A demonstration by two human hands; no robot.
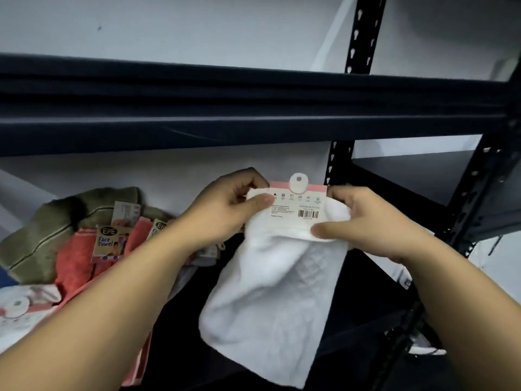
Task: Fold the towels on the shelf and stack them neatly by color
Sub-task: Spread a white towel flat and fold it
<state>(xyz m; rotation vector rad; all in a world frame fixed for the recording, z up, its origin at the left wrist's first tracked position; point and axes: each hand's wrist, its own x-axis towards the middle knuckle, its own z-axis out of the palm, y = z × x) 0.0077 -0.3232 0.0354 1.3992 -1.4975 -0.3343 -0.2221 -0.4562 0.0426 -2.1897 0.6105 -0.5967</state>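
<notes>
Hands, left (pixel 225 210) and right (pixel 363 221), pinch white towel (pixel 270 292) before dark shelf (pixel 253 108) (pale wall (pixel 169 24) behind).

A dark metal shelf unit (pixel 253 108) with perforated black uprights stands against a pale wall, its upper board crossing the whole view. On the dark lower shelf board (pixel 366 300), at the left, lies a loose heap of towels. A crumpled olive-green terry towel (pixel 42 235) sits furthest back by the wall. Just in front of it and touching it lies a coral-orange face towel (pixel 76 263) bearing a printed card label (pixel 108 244) that reads "Face Towel". At the near left corner lies a white towel with a pink-edged card tag (pixel 19 309), touching the coral one.
</notes>
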